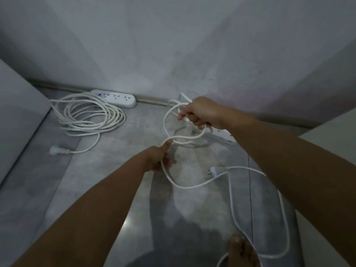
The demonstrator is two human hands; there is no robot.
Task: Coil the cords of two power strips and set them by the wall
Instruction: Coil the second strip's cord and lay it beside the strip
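Head view: right hand [202, 112], its grip clenched on loops of white cord [192, 185], above the second power strip [221, 134] on the floor [96, 180]. Left hand [158, 157] pinches the same cord lower down; its plug [214, 171] lies nearby. First power strip [115, 98] touches the wall [154, 45], coiled cord [90, 116] beside it.

Right hand [200, 112] covers most of the second strip [223, 134]; only its end shows. Cord [285, 218] runs under the right forearm and off the bottom edge. Foot [242, 251] cut by bottom edge. Left fingers [167, 160] blurred
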